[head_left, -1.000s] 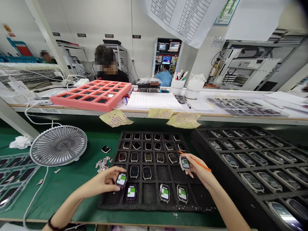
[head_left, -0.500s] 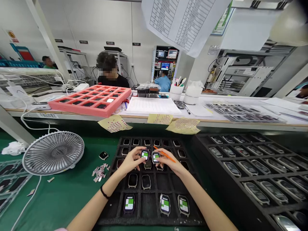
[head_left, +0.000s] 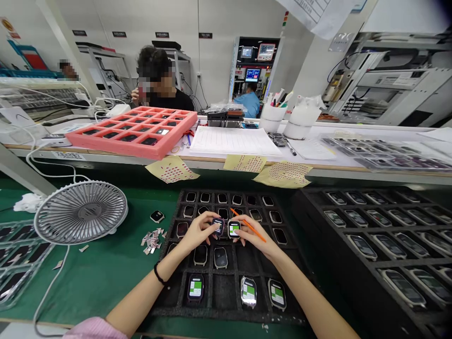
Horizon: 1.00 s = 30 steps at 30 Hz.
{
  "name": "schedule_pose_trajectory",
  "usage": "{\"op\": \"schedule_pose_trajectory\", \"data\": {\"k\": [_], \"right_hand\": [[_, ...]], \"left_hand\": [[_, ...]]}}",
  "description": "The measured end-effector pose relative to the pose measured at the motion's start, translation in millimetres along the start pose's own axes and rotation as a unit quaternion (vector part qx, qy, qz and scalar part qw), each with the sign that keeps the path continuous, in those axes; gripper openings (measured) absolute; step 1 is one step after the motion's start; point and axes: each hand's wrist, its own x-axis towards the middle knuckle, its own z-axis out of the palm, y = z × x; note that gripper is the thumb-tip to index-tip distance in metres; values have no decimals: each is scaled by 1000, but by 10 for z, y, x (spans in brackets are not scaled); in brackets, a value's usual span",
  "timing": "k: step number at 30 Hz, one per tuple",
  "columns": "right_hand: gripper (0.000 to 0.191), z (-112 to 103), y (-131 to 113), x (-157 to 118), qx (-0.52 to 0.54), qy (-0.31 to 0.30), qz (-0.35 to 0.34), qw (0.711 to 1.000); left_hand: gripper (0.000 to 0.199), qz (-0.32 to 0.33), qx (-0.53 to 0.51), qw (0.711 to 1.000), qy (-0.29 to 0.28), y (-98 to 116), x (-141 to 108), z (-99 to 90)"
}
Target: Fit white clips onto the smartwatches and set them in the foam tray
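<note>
At the lower left edge of the frame, a pink sleeve point(head_left: 99, 327) covers part of the left arm. Lower centre: the near row of a black foam tray point(head_left: 221, 292) holds three lit watches point(head_left: 248, 291), one dark-framed and two pale-framed. Centre: the left hand point(head_left: 202, 230) has its fingers closed on a dark-framed watch point(head_left: 218, 228), whose screen is mostly dark; the right hand point(head_left: 252, 233) pinches a pale-framed watch point(head_left: 233, 228) with a green-and-white screen, while an orange stick point(head_left: 249, 225) slants across the same hand. The two held watches are just beside each other, above the tray's middle rows, their screens facing the camera. Left of the tray, paper scraps point(head_left: 151, 241) lie on a green mat point(head_left: 106, 282), near a round fan point(head_left: 84, 212). Lower right: a second black tray point(head_left: 367, 303) carries further watches. Beyond, across the middle of the frame, a white shelf bears a pink tray point(head_left: 155, 153) and a printed sheet point(head_left: 233, 141). Upper left of centre: a co-worker in black point(head_left: 173, 100) sits behind the shelf
</note>
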Motion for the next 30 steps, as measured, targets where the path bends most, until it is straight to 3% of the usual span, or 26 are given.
{"op": "schedule_pose_trajectory", "data": {"k": [7,20,30], "right_hand": [[25,25,-4,13,-7,58,9,998],[28,24,-38,-22,-4,1,-5,1000],[28,34,-62,-34,-10,-1,-12,1000]], "left_hand": [[41,2,-20,1000,-19,-47,9,5],[42,4,-5,1000,-9,-23,-9,5],[42,4,-5,1000,-2,-3,-10,11]]}}
